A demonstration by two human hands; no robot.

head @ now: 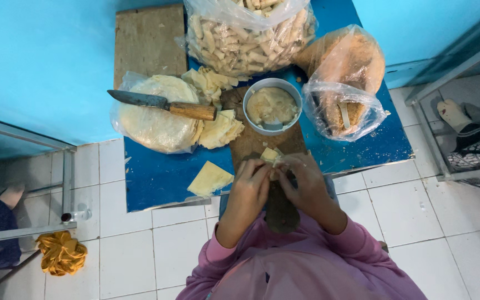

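A: Both hands are together over the near end of the dark wooden cutting board [251, 145], the left hand [249, 188] and the right hand [305, 186] pinched in on a small pale-yellow pastry wrapper [270, 155] that pokes out from between the fingertips.

B: So it's clamped from both sides?

A: Looks that way, fingers curled in and meeting in the middle. Whether any filling is already inside, I can't tell; the fingers hide it.

B: What makes a fold like this go well?

A: In my judgement, even pressure from both sides and tight edges, so the thin sheet doesn't tear or gape. Working low over the board helps too.

B: And the wrapper itself?

A: Thin, soft, creamy yellow, one corner sticking up square. It seems limp enough to crease easily.

B: What's around it?

A: Just beyond the hands sits a round grey bowl of beige filling [272, 105]. Left of that, a heap of cut yellow wrapper squares [220, 129], and one loose square wrapper [209, 179] on the blue table [156, 183]. Further left, a stack of round pale wrappers in clear plastic [154, 114], with a wooden-handled knife [162, 104] lying across it.

B: And at the far side?

A: A clear plastic bag of finished pale rolls [248, 39], and to the right a clear bag of orange-brown crumbs [343, 78].
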